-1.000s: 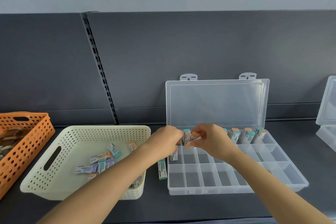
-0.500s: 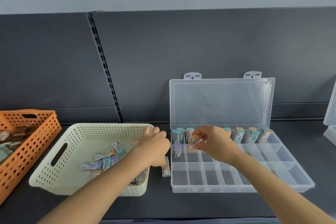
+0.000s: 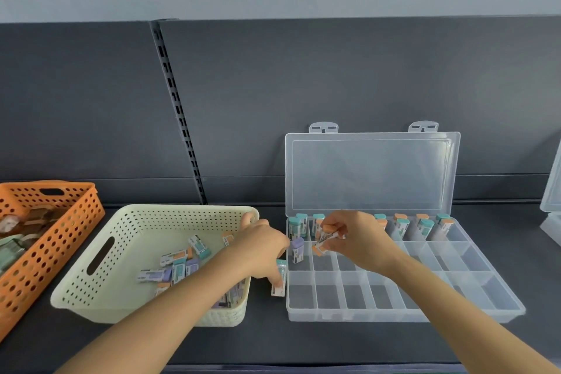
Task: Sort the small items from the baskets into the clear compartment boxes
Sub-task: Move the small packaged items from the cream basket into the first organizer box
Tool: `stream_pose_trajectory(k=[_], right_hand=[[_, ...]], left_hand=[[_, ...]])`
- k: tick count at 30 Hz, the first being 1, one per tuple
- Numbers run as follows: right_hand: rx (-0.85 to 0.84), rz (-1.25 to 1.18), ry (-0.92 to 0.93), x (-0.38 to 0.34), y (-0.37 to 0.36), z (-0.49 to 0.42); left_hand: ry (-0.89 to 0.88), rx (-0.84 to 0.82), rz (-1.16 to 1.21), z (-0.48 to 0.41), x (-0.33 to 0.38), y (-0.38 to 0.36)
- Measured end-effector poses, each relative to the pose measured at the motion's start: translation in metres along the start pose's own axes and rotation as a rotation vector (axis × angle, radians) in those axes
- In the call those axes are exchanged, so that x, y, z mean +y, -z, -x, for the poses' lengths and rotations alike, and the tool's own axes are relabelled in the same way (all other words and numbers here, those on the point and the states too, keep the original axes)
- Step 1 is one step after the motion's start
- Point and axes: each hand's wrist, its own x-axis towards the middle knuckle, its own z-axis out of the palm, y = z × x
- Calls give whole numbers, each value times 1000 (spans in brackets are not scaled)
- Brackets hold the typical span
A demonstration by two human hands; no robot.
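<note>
Head view: right hand [image 3: 355,240] pinches an orange-capped item [image 3: 324,240] over the clear box's [image 3: 394,317] middle row, left end. Left hand [image 3: 261,249] fingers reach onto a teal-capped item [image 3: 279,287] lying between cream basket [image 3: 182,209] and box; can't tell if gripped.

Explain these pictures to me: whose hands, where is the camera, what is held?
No machine: a person's bare hands, filmed by one camera worn on the head, looking down. On the dark shelf sit an orange basket, a cream basket of small capped items, and an open clear compartment box. The right hand pinches an orange-capped item over the box's middle row. The left hand touches a teal-capped item lying between cream basket and box; a grip is not clear.
</note>
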Motion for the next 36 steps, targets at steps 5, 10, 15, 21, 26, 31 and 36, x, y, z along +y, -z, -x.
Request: stream_pose_trajectory(k=[5,10,15,21,26,31,36], right_hand=[[8,-18,-11,4,3,2],[2,-21,-23,5,4,2],[12,1,-14,5,5,1],[23,7,8,4,4,4],[0,55,33,6,2,7],[-48,200,105,6,-7,5],[-125,328,122,6,-13,-4]], left_hand=[[19,78,285,3,-12,3],[59,284,645,5,-22,10],[-25,404,853,5,-9,12],[-34,327,592,-5,11,-7],[-3,370,327,-6,11,-12],[-7,381,315,-5,14,-12],[17,384,360,-1,8,-9]])
